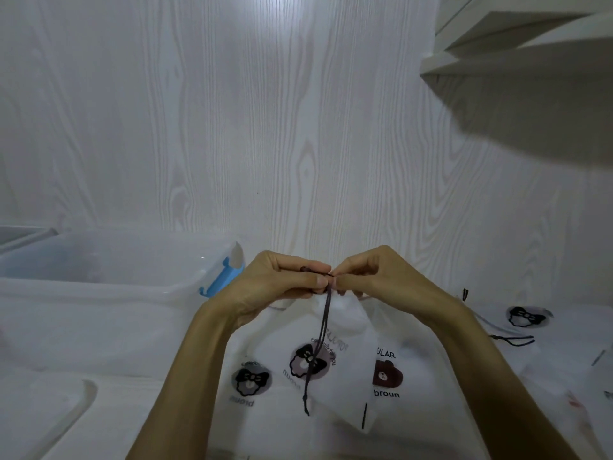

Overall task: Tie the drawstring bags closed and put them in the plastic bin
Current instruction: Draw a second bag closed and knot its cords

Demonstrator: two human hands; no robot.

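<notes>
- I had my left hand (282,280) and right hand (374,277) raised together, fingertips meeting, both pinched shut on the dark cord (320,340) at the gathered mouth of a white bag (345,330).
- The cord's loose ends hung down in front of that bag, which I held lifted above the table (109,410).
- Its print showed a bow-wearing cartoon face with "Especially for you" curved around it, partly hidden by the cord.
- Behind it lay a second bag (252,383) with the same face and "broun" upside down, and a third (388,376) reading "ULAR" and "broun" beside a brown bear.
- Another bag (527,317) lay to the right.
- The clear plastic bin (99,260) with its blue latch (220,277) sat to my left.
</notes>
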